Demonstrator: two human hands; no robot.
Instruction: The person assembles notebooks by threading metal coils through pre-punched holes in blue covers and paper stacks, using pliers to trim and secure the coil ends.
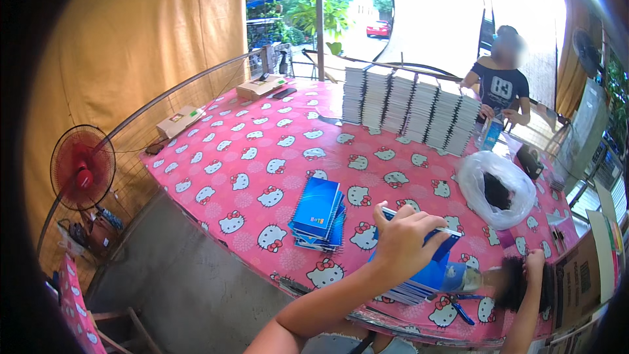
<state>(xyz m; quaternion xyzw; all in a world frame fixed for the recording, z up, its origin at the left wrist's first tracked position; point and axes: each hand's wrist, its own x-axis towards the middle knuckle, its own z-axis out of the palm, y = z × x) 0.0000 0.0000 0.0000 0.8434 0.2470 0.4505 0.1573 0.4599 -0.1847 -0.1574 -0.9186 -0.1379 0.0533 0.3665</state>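
A finished blue notebook pile (319, 215) sits mid-frame on the counter (249, 157); the left hand (405, 239) has its fingers clamped on another notebook (438, 244) above the lower-right stack (419, 285), while the right hand (534, 269) grips a dark bundle (514, 282).

A red fan (83, 167) stands left of the pink table (255, 157), with tall notebook stacks (409, 108) at its far edge.

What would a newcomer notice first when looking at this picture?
The pink cartoon-cat tablecloth fills the middle, with a row of tall notebook stacks standing at its far edge, where another person works. Nearer, the left hand holds a blue notebook over a low pile, beside a small stack of blue notebooks. The right hand grips a dark bundle, and a red fan stands at far left.
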